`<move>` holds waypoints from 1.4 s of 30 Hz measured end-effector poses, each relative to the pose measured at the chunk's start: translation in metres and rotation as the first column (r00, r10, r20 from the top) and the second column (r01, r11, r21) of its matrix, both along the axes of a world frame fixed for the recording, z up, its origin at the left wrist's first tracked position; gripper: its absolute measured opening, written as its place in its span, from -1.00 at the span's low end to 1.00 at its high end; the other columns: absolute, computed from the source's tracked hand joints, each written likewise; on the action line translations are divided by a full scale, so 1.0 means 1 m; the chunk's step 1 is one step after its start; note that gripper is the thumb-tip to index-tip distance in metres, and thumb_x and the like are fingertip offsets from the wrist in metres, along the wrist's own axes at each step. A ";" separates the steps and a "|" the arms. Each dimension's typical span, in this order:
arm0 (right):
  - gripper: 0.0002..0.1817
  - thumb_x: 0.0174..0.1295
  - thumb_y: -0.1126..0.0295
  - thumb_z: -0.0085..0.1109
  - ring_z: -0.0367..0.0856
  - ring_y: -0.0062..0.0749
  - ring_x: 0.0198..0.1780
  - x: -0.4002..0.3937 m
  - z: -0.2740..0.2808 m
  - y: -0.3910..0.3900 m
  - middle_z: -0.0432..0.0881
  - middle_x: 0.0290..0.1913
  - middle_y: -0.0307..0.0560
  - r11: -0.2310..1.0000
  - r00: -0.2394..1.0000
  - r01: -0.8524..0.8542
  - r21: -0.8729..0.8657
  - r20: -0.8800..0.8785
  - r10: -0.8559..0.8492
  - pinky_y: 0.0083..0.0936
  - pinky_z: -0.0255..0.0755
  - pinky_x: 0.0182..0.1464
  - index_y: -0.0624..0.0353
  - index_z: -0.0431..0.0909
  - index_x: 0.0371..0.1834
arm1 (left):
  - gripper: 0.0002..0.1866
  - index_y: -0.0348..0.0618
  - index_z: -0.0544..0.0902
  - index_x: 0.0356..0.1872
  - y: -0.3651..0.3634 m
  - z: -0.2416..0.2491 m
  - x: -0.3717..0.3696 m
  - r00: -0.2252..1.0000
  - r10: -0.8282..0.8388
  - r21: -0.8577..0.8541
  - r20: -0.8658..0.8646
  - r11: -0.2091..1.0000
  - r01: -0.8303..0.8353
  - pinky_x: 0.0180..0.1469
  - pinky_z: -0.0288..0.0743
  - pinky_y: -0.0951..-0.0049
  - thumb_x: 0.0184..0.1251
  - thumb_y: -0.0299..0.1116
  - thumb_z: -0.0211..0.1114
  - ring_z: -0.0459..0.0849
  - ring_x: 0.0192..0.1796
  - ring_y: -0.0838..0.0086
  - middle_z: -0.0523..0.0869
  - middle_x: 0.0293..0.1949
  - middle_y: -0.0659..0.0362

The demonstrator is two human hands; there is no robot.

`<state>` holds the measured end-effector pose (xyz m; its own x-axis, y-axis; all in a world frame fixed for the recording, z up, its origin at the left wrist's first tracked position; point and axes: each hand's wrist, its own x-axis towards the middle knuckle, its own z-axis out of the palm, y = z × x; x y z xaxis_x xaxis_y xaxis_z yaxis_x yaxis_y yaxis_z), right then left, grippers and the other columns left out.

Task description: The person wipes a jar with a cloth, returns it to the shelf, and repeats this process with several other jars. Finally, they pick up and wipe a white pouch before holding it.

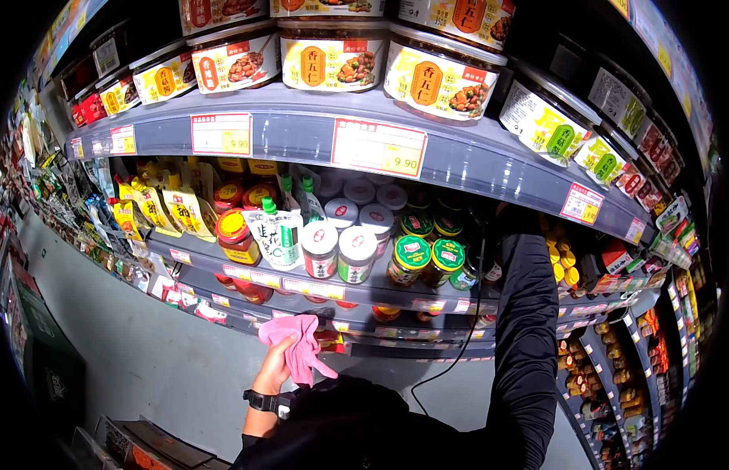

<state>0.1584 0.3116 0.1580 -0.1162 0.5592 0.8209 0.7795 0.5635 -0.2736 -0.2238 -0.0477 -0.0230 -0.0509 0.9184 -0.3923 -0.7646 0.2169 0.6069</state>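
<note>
My left hand, with a dark watch at the wrist, grips a pink cloth in front of the lower shelves. My right arm, in a black sleeve, reaches into the middle shelf under the upper shelf edge; its hand is hidden in the shadow there. Just left of that sleeve stand green-lidded jars. White-lidded jars are farther left, beside a white pouch with a green cap and a red-lidded jar.
Large tubs line the upper shelf, whose edge carries price tags. A black cable hangs left of my right sleeve. Yellow-capped bottles stand to its right. Yellow pouches are at the left, and a dark green bin is at the far left.
</note>
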 end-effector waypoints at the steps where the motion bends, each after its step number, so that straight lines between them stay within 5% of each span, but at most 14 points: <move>1: -0.53 0.10 0.05 0.05 0.45 -0.25 -0.06 0.000 0.000 0.000 0.50 -0.11 -0.04 1.000 1.000 0.002 -0.002 -0.001 -0.002 -0.43 0.32 -0.01 0.15 0.41 -0.04 | -0.70 -0.36 0.41 -0.11 0.000 0.000 0.000 1.000 -0.008 -0.002 -0.001 1.000 0.008 -0.14 0.50 0.34 0.20 -0.37 0.04 0.61 -0.23 0.27 0.60 -0.30 0.03; 14: -0.52 0.10 0.05 0.04 0.45 -0.25 -0.05 0.001 -0.002 -0.034 0.50 -0.09 -0.05 0.995 0.997 -0.034 0.090 0.072 0.027 -0.43 0.32 -0.01 0.15 0.41 -0.03 | -0.69 -0.33 0.42 -0.10 -0.004 -0.010 0.002 0.999 -0.048 -0.050 -0.003 0.998 0.048 -0.13 0.49 0.35 0.18 -0.36 0.09 0.60 -0.22 0.29 0.60 -0.27 0.04; 19: -0.52 0.10 0.05 0.04 0.45 -0.25 -0.05 -0.032 0.011 -0.075 0.50 -0.09 -0.05 0.971 0.923 -0.176 0.165 0.369 0.105 -0.43 0.32 -0.01 0.15 0.41 -0.02 | -0.68 -0.29 0.42 -0.09 -0.001 -0.003 0.019 0.995 -0.089 -0.113 -0.037 0.990 0.084 -0.12 0.49 0.37 0.15 -0.37 0.14 0.59 -0.20 0.34 0.59 -0.24 0.08; 21: -0.47 0.10 0.05 0.02 0.37 -0.11 0.04 -0.055 0.039 -0.099 0.39 0.05 0.07 0.971 0.826 -0.110 -0.211 0.525 0.207 -0.37 0.25 0.07 0.19 0.32 0.05 | -0.68 -0.29 0.42 -0.09 0.001 0.001 0.027 0.994 -0.095 -0.144 -0.049 0.986 0.087 -0.12 0.49 0.37 0.14 -0.38 0.14 0.59 -0.20 0.34 0.59 -0.25 0.08; 22: -0.45 0.10 0.06 0.02 0.34 -0.06 0.06 -0.060 0.053 -0.119 0.36 0.08 0.11 0.902 0.810 -0.024 -0.431 0.520 0.270 -0.35 0.23 0.09 0.19 0.30 0.07 | -0.68 -0.29 0.42 -0.09 0.003 -0.001 0.031 0.992 -0.120 -0.144 -0.033 0.983 0.114 -0.12 0.49 0.37 0.14 -0.38 0.15 0.59 -0.20 0.34 0.59 -0.25 0.08; 26: -0.47 0.06 0.21 0.09 0.33 0.00 0.07 -0.044 0.027 -0.134 0.36 0.06 0.15 0.867 0.771 -0.313 -0.388 0.430 0.471 -0.34 0.20 0.10 0.17 0.28 0.09 | -0.68 -0.29 0.42 -0.08 0.012 -0.009 0.050 0.980 -0.198 -0.120 -0.016 0.973 0.195 -0.14 0.50 0.39 0.14 -0.40 0.15 0.60 -0.21 0.36 0.58 -0.24 0.08; 28: -0.48 0.03 0.26 0.12 0.35 -0.04 0.06 -0.035 0.025 -0.144 0.39 0.03 0.11 0.717 0.767 -0.321 -0.619 0.274 0.580 -0.34 0.22 0.09 0.15 0.30 0.09 | -0.66 -0.30 0.41 -0.07 0.015 -0.008 0.061 0.975 -0.213 -0.119 -0.061 0.972 0.205 -0.13 0.49 0.41 0.14 -0.37 0.17 0.59 -0.21 0.37 0.59 -0.24 0.09; 30: -0.55 0.01 0.28 0.15 0.41 -0.08 -0.01 -0.029 0.022 -0.159 0.47 -0.07 0.10 0.776 0.722 -0.385 -0.499 0.361 0.590 -0.34 0.27 0.02 0.15 0.36 0.01 | -0.63 -0.31 0.41 -0.06 0.018 -0.006 0.071 0.969 -0.225 -0.116 -0.105 0.970 0.213 -0.12 0.49 0.42 0.14 -0.34 0.18 0.59 -0.20 0.38 0.59 -0.23 0.09; 32: -0.56 -0.02 0.31 0.18 0.43 -0.15 -0.04 -0.026 0.020 -0.167 0.47 -0.10 0.03 0.711 0.663 -0.486 -0.509 0.316 0.679 -0.37 0.29 -0.02 0.15 0.39 -0.02 | -0.64 -0.31 0.41 -0.07 0.019 0.000 0.079 0.959 -0.276 -0.065 -0.062 0.960 0.272 -0.13 0.49 0.43 0.13 -0.35 0.19 0.60 -0.21 0.39 0.59 -0.23 0.09; 36: -0.50 -0.13 0.42 0.23 0.38 -0.15 0.00 -0.023 -0.009 -0.183 0.45 -0.10 -0.03 0.703 0.698 -0.529 -0.475 0.228 0.679 -0.37 0.24 0.05 0.15 0.37 -0.02 | -0.63 -0.26 0.34 0.00 0.016 -0.004 0.084 0.959 -0.261 -0.105 -0.111 0.962 0.250 -0.16 0.52 0.36 0.17 -0.39 0.12 0.60 -0.22 0.31 0.57 -0.24 0.06; 38: -0.44 -0.13 0.49 0.20 0.37 -0.14 0.02 -0.025 -0.021 -0.177 0.42 -0.04 -0.01 0.803 0.767 -0.468 -0.368 0.283 0.576 -0.33 0.22 0.08 0.14 0.31 0.04 | -0.62 -0.25 0.34 0.00 0.014 0.003 0.082 0.959 -0.265 -0.103 -0.097 0.961 0.255 -0.16 0.52 0.36 0.16 -0.39 0.13 0.60 -0.21 0.32 0.57 -0.23 0.06; 42: -0.43 -0.15 0.67 0.09 0.35 -0.10 0.03 -0.039 -0.025 -0.167 0.38 0.00 0.01 0.694 0.749 -0.472 -0.544 0.167 0.641 -0.31 0.21 0.12 0.19 0.28 0.05 | -0.63 -0.31 0.39 -0.05 0.011 0.002 0.072 0.948 -0.304 -0.105 -0.095 0.950 0.294 -0.10 0.49 0.40 0.16 -0.35 0.16 0.59 -0.17 0.37 0.58 -0.21 0.08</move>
<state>0.1198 0.1443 0.1326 -0.7325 0.5829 0.3516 0.4448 0.8008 -0.4010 -0.1521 -0.0364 -0.0210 0.1739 0.8599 -0.4799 -0.5871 0.4818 0.6505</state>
